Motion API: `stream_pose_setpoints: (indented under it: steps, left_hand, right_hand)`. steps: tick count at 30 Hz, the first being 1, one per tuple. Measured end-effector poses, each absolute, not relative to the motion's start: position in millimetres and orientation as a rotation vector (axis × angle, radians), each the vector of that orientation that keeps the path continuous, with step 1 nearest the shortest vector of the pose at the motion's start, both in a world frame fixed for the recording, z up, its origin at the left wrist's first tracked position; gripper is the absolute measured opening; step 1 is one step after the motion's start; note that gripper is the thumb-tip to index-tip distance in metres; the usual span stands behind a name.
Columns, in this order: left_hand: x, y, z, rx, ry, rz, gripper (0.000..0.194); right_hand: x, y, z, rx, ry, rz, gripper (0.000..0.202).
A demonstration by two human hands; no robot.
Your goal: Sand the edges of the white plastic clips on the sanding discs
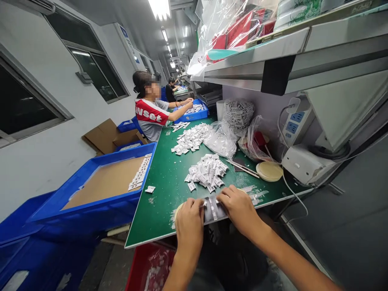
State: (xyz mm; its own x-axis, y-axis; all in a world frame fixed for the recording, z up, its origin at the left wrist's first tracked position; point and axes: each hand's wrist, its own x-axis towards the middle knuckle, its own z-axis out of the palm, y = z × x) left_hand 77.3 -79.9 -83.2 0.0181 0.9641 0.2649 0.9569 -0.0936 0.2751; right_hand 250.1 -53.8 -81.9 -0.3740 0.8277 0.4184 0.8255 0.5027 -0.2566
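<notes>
At the table's front edge, my left hand point(190, 220) has its fingers bent together, with a small white piece point(205, 203) showing at the tips. My right hand point(238, 206) is closed in a pinch as well, and a bit of white shows at its fingertips. Both rest on a dark grey pad point(209, 214) with a pale stripe down its middle. A cream disc point(178, 209) is partly covered by my left hand. Just beyond lies a heap of small white plastic parts point(207, 171).
A second white heap point(194, 137) and plastic bags point(222, 139) lie farther back. White sticks point(244, 167) and cream discs point(269, 171) are at right, under a shelf point(303, 44). One part point(150, 189) sits near a blue bin point(91, 161). A co-worker point(151, 109) handles parts over a blue tray point(194, 116).
</notes>
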Motion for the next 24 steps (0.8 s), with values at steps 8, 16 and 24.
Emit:
stream_pose_setpoints:
  steps: [8,16,24]
  left_hand:
    - [53.5,-117.7,-84.3,2.016,1.703,0.811,0.015]
    - [17.8,-102.2,-83.6,1.546,1.811,1.348,0.027]
    - [11.9,-106.4,-103.9,2.125,1.970,1.068,0.018]
  right_hand:
    - [259.5,-90.1,-83.9,-1.282,-2.237,0.063,0.015]
    - [301.3,-66.1,-90.6,-1.391,-1.691,0.459,0.024]
    - [314.8,-71.2,-102.3,-1.447,-2.004,0.128,0.019]
